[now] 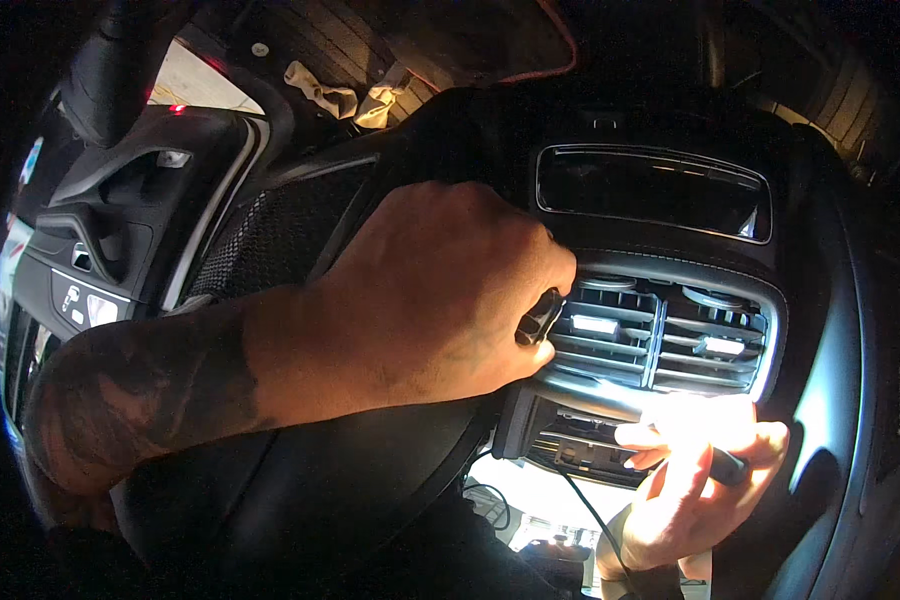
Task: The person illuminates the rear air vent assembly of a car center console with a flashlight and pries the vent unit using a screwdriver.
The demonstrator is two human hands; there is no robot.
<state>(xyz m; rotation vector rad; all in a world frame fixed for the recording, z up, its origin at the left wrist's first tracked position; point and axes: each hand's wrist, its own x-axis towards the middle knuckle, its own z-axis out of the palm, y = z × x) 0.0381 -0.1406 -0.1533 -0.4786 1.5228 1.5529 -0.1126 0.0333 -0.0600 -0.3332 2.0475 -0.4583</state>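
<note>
In the middle, my left hand (pixel 440 290) is closed around a short, dark, glossy thing (pixel 540 318), with only its end showing between thumb and fingers. That fist is at the left edge of a rear air vent (pixel 655 335) with two slatted halves and bright tabs. Lower right, my right hand (pixel 700 490), strongly lit, grips a dark rounded handle (pixel 728 467); what it belongs to is lost in the glare. Its fingers are just below the vent frame, near a second opened slatted housing (pixel 585 440). A thin black cable (pixel 590 505) passes down by my right wrist.
Above the vent is a glossy dark screen panel (pixel 655 195) in the console. An open car door (pixel 120 220) stands at the left. Crumpled pale gloves or cloths (pixel 350 100) lie at the top. A black curved trim panel (pixel 820 350) bounds the right side.
</note>
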